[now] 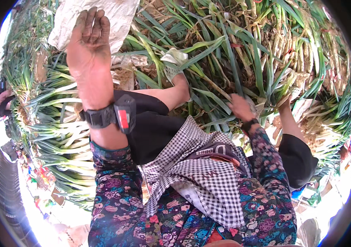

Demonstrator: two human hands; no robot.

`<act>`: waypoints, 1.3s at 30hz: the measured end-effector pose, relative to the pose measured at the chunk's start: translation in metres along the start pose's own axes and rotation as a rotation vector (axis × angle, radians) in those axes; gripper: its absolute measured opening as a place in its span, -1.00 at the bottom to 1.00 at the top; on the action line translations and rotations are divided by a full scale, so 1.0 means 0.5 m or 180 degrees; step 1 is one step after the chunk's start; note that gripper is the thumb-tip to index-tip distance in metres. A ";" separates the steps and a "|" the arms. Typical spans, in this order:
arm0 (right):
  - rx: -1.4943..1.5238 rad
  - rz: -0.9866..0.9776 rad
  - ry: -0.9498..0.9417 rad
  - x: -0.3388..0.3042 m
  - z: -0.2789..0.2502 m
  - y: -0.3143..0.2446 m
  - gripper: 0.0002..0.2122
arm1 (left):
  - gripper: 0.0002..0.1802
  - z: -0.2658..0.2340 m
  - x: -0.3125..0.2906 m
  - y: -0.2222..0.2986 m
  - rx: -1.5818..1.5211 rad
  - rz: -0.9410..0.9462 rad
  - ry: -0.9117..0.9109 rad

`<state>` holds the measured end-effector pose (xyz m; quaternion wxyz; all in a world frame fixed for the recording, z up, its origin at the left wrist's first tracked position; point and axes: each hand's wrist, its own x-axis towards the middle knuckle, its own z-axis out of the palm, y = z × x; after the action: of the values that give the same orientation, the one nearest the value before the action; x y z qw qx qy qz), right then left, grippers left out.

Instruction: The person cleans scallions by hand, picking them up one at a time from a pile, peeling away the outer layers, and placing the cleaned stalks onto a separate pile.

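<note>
My left hand [90,43] is raised at the upper left, palm up, with nothing in it. Its dirt-stained fingers are slightly bent, in front of a crumpled white sheet [120,20]. Low between my knees, my right hand [242,108] is closed on a green onion stalk [216,85] that slants up and to the left. Its fingertips are partly hidden. Long green onions [202,51] with green leaves and pale stems lie in a loose heap beyond that hand.
At the left, a row of green onions [66,129] lies with white stems toward me. More onions with dry, brownish stems [303,53] are piled at the far right. My feet, one in a pale shoe [173,73], rest among the leaves. Another person's arm [4,99] shows at the left rim.
</note>
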<state>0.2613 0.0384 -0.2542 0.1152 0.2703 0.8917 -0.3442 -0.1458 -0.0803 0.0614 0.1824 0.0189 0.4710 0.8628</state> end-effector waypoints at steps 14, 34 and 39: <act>-0.1215 0.1268 0.1937 -0.182 -0.437 0.037 -0.78 | -0.56 -0.027 0.019 -0.025 0.0152 0.0254 0.0188; 0.0415 0.0246 0.2158 -0.264 -0.412 -0.255 -0.79 | -0.61 0.180 -0.240 -0.251 0.0478 -0.1374 -0.1926; 0.1585 -0.0107 0.1765 -0.152 -0.405 -0.258 -0.63 | -0.71 0.214 -0.199 -0.251 0.0828 -0.0758 -0.2300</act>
<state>0.2476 0.0653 -0.0040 -0.2057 0.3584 0.7823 -0.4661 0.0062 0.0341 0.0319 0.4311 0.2893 0.4808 0.7066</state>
